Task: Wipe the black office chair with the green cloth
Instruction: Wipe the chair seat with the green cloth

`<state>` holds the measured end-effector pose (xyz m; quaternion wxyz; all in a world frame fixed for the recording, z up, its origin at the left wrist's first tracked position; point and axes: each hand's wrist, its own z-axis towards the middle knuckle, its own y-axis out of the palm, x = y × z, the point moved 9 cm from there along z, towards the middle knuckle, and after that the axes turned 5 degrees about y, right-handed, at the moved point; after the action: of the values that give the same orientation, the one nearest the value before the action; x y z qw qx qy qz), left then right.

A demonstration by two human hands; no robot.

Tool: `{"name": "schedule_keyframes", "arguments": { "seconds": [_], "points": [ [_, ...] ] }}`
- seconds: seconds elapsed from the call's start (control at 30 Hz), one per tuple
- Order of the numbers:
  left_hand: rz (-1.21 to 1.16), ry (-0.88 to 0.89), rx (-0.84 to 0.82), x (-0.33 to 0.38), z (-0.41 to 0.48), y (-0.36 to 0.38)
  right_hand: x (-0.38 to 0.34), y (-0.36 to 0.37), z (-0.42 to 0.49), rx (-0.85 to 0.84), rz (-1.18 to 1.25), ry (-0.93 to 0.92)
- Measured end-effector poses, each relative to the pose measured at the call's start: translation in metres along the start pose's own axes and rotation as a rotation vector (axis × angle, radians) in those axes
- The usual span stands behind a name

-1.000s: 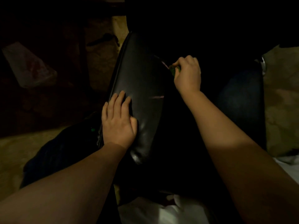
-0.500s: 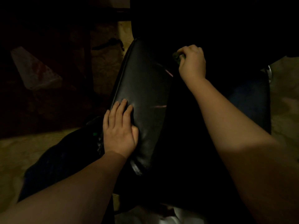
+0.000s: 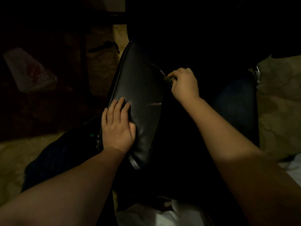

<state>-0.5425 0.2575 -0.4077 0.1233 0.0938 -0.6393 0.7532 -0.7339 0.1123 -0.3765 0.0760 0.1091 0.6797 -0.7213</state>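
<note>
Back toward the body comes the right hand (image 3: 184, 84): half a second ago it was farther up the right edge of the padding, and now it sits lower on that same edge, about where it was a second ago. I read that as one up-and-down stroke of wiping. Its fingers are curled tight round the green cloth (image 3: 167, 78), of which only a small dark-green bit shows, poking out at the fingertips; the rest is bunched inside the fist. That bit touches the rim of the black office chair (image 3: 138, 88), right where the shiny padded face falls into shadow.

Lower on the padding, the left hand (image 3: 116, 126) lies flat with straight fingers, pressing near the left edge, in the same spot as before and steadying the chair. A pale scuff (image 3: 154, 103) marks the padding between the two hands.

Judging by this, the right edge is being worked and the broad face is probably yet to come. Beyond the chair lie a dim floor, a pale plastic bag (image 3: 29, 70) well to the left, and white fabric (image 3: 162, 214) near the bottom.
</note>
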Motion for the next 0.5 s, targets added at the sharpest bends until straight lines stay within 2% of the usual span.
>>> {"name": "schedule_keyframes", "arguments": {
  "seconds": [0.5],
  "points": [
    [-0.038, 0.003, -0.02, 0.002, -0.001, -0.003, -0.02, -0.002, -0.145, -0.11, 0.137, -0.03]
  ]
}}
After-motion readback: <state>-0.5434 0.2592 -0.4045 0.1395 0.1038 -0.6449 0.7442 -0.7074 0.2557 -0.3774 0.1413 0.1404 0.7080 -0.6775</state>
